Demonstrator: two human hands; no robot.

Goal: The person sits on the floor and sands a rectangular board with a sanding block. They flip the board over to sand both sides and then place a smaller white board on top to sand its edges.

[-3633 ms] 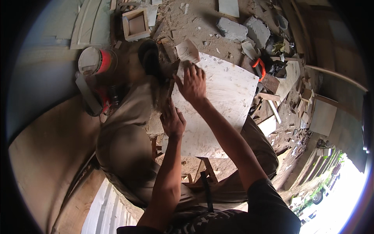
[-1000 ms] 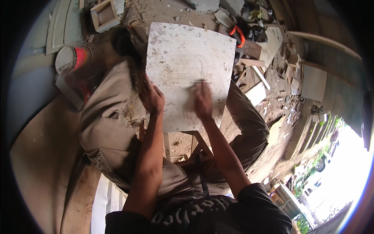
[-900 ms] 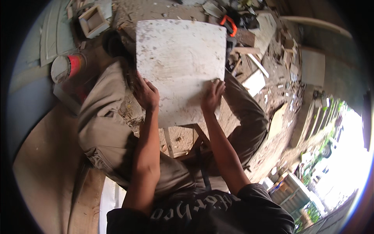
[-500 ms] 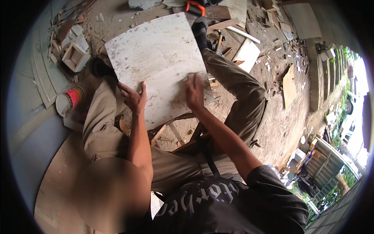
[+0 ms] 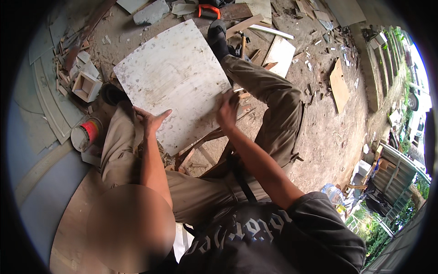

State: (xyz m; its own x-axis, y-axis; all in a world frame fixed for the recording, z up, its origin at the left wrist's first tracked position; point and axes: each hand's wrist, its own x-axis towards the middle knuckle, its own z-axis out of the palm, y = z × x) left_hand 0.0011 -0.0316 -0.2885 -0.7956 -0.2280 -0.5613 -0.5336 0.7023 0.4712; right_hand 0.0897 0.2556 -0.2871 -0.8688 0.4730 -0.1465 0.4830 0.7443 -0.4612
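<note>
A white board (image 5: 173,73), specked with brown and grey stains, lies tilted between my legs, its far edge bowed by the lens. My left hand (image 5: 153,122) holds it by the near part of its left edge. The thumb stretches over the face and the fingers lie across the edge. At the near right side of the board is my right hand (image 5: 227,112), smeared by motion. Its fingers look curled in, and whatever lies inside them is hidden. Under the near edge, pieces of a wooden frame (image 5: 205,153) show partly.
Beside my left leg stands a tin with a red label (image 5: 89,131); a small wooden box (image 5: 86,86) lies farther off. Past my right foot are an orange handle (image 5: 210,10), a hammer (image 5: 243,45) and wood offcuts. A brown scrap (image 5: 339,86) lies on the dirt floor at right.
The whole view has shifted, carrying the scene leftward. Against the board, my right hand has moved toward its right edge, fingers more curled. My left thumb now points more to the right.
</note>
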